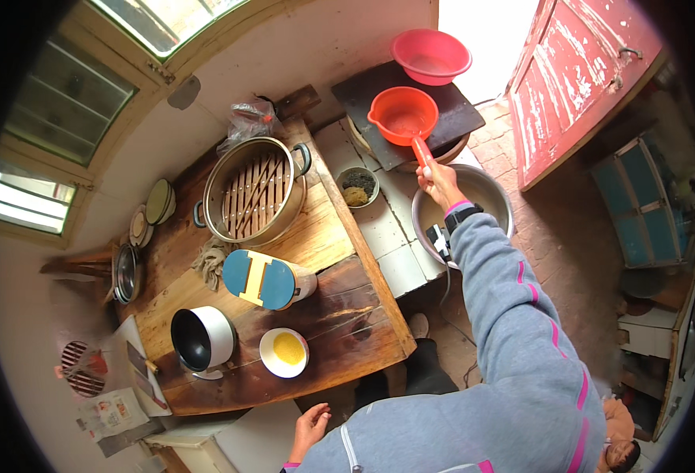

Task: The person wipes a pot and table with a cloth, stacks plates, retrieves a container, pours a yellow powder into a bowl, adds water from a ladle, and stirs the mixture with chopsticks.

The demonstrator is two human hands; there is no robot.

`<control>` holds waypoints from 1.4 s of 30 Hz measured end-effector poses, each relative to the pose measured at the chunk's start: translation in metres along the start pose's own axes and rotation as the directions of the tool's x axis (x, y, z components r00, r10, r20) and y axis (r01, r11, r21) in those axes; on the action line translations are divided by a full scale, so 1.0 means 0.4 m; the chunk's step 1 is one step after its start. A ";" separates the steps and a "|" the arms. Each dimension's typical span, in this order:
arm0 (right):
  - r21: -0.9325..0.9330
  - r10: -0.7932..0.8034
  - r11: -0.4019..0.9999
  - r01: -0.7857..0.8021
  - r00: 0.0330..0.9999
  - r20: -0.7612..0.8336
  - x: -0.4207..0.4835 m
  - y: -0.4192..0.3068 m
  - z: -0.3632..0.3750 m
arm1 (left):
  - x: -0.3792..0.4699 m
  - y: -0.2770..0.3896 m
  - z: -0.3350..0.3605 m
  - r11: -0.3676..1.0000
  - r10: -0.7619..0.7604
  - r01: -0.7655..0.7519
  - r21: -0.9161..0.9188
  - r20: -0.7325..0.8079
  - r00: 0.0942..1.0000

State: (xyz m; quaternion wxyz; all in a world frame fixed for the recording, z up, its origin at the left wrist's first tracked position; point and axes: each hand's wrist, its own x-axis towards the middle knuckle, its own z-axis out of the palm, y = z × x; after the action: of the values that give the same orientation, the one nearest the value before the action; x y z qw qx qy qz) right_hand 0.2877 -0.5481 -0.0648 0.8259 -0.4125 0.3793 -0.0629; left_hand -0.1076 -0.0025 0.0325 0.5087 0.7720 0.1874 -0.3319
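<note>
My right hand (440,184) is wrapped around the handle of a red-orange plastic water scoop (405,115). The scoop's bowl is over a dark square board (464,112), beside a pink plastic basin (430,54); whether it touches the board I cannot tell. Under my right forearm is a wide metal basin (498,195), partly hidden by the sleeve. My left hand (311,427) hangs low by my body, holding nothing, its fingers loosely bent. Nearest to it on the wooden table (335,360) are a white bowl of yellow grain (288,350) and a white pot with a dark inside (203,338).
A large steamer pot (256,189) with a slatted rack, a blue-lidded container (262,279) and a crumpled cloth (210,263) occupy the table. A small bowl (357,187) sits on white tiles. Knives lie at the left. A red door (584,77) stands open; another person (618,431) is at lower right.
</note>
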 end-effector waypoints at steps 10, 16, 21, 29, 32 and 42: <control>0.408 -0.044 0.901 -0.145 0.907 0.418 -0.515 -0.185 -0.333 | 0.038 0.160 0.159 0.947 0.307 -0.319 0.030 0.193 0.932; 0.342 -0.112 0.940 0.004 0.949 0.296 -0.984 -0.245 -0.698 | 0.072 0.314 0.385 0.848 0.502 -0.517 -0.112 0.480 0.720; 0.352 -0.130 0.936 0.021 0.948 0.289 -1.147 -0.307 -0.954 | 0.061 0.471 0.660 0.769 0.549 -0.634 -0.079 0.589 0.593; 0.311 -0.296 0.919 0.242 0.945 0.140 -1.205 -0.542 -1.437 | 0.049 0.703 1.345 0.645 0.537 -0.763 -0.030 0.729 0.425; 0.257 -0.332 0.920 0.297 0.937 0.106 -1.211 -0.680 -1.587 | 0.010 0.813 1.570 0.517 0.599 -0.856 -0.006 0.717 0.357; 0.224 -0.453 0.875 0.429 0.889 0.066 -1.013 -1.101 -1.994 | 0.118 1.123 2.214 0.409 0.662 -0.911 0.047 0.672 0.332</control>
State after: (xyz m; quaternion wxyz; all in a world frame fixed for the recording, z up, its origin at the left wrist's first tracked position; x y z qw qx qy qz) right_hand -0.4469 -1.1715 0.1924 0.8483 -0.4043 0.2178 -0.2637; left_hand -0.0773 -0.9956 0.0640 0.4555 0.7141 -0.4569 -0.2717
